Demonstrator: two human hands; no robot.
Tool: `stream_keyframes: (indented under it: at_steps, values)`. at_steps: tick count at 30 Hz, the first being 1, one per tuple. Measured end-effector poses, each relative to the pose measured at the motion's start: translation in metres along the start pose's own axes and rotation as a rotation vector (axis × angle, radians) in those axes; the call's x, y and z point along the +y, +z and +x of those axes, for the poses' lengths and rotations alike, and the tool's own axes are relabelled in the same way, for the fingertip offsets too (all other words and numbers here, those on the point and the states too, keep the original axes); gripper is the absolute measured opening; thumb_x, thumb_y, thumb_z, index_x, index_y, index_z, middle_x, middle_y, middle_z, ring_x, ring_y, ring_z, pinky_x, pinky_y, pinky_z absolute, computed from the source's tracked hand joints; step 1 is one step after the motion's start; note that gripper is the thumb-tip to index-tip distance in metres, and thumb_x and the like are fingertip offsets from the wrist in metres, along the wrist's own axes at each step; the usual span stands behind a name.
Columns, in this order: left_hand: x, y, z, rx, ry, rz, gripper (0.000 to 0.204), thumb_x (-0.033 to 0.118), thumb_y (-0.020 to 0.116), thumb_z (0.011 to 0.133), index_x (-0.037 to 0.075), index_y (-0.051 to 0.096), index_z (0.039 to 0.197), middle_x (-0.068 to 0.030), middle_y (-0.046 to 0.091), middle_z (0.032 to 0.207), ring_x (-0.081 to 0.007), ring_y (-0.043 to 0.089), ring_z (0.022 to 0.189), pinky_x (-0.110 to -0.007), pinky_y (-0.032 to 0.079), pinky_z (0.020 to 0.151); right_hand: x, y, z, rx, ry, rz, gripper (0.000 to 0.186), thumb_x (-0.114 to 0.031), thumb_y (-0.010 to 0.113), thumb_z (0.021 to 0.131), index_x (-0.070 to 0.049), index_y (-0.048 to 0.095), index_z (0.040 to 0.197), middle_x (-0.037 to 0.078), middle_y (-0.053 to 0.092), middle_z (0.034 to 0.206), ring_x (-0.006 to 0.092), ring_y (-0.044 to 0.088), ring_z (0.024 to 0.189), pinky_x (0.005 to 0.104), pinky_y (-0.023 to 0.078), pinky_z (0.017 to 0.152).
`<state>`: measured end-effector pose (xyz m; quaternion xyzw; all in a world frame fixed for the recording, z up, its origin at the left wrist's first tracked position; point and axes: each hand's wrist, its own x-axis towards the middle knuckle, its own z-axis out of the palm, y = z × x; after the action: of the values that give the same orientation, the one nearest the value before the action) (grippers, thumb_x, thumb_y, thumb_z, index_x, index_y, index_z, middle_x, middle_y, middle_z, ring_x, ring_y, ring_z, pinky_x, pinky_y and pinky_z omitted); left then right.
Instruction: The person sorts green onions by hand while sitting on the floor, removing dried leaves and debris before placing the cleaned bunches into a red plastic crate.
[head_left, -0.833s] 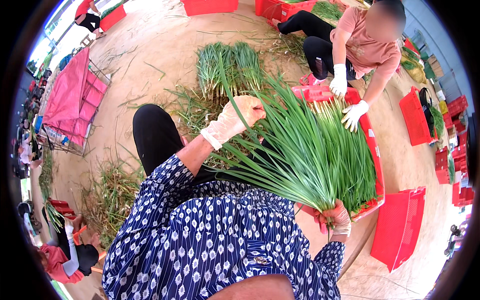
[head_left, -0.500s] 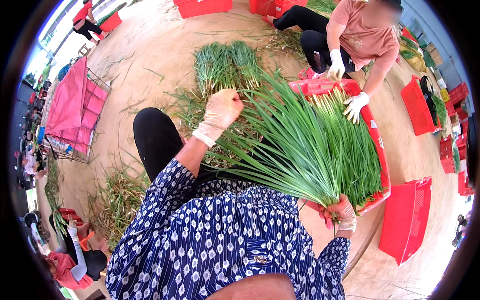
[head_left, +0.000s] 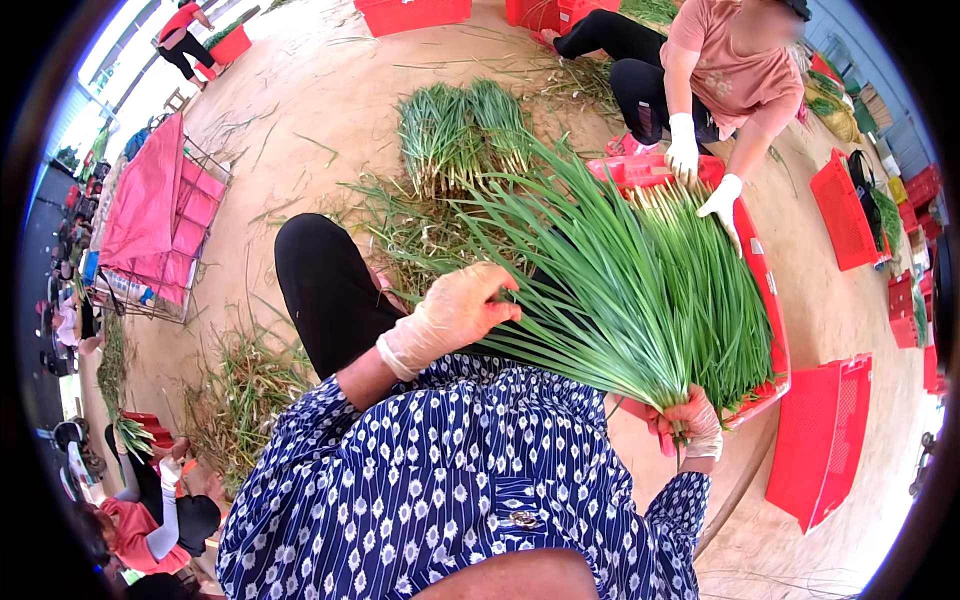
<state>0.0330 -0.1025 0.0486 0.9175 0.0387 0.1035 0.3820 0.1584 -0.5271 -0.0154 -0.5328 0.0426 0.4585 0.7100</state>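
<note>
My gloved right hand (head_left: 692,422) grips a fanned bunch of long green chive-like leaves (head_left: 610,320) by the pale base. My gloved left hand (head_left: 455,310) is at the bunch's left side, fingers curled round some loose leaf ends. Beside the bunch, a red crate (head_left: 776,315) holds densely laid greens with pale ends uppermost (head_left: 720,300). Across from me a co-worker in pink crouches, white-gloved hands (head_left: 683,150) on the crate's far end and greens. Trimmed leaf litter (head_left: 420,250) lies beyond my left knee.
Two green bundles (head_left: 450,135) lie on the tan floor ahead. A pink-covered wire frame (head_left: 160,220) stands left, with a litter pile (head_left: 240,410) nearer. Red crates (head_left: 810,440) stand at right and far back. Other workers (head_left: 140,530) are at lower left and far upper left.
My left hand has moved down and slightly left from higher up among the leaves. The co-worker's nearer-right hand has shifted along the crate's greens. My right hand still holds the bunch.
</note>
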Motion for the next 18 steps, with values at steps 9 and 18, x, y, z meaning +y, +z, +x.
stream_keyframes:
  at_steps: [9, 18]
  values:
    - [-0.056, 0.002, 0.016, 0.032, -0.437, -1.091, 0.021, 0.012, 0.06, 0.093, 0.001, 0.064, 0.076, -0.005, 0.062, 0.077, -0.0122, 0.053, 0.056, -0.027, 0.042, 0.05, 0.001, 0.006, -0.001, 0.069, -0.024, -0.067, 0.056, 0.012, 0.064, 0.064, 0.015, 0.057, 0.119, 0.03, 0.069, 0.103, 0.0416, 0.073, 0.089, 0.0337, 0.058, 0.051]
    - [-0.123, -0.065, 0.032, 0.236, -0.544, -0.441, 0.041, 0.044, 0.062, 0.098, 0.005, 0.075, 0.093, 0.0, 0.066, 0.085, -0.0091, 0.057, 0.074, -0.026, 0.047, 0.066, -0.003, 0.019, -0.007, 0.007, -0.036, 0.101, 0.061, 0.013, 0.059, 0.06, 0.018, 0.054, 0.121, 0.03, 0.068, 0.108, 0.0409, 0.073, 0.086, 0.0418, 0.063, 0.073]
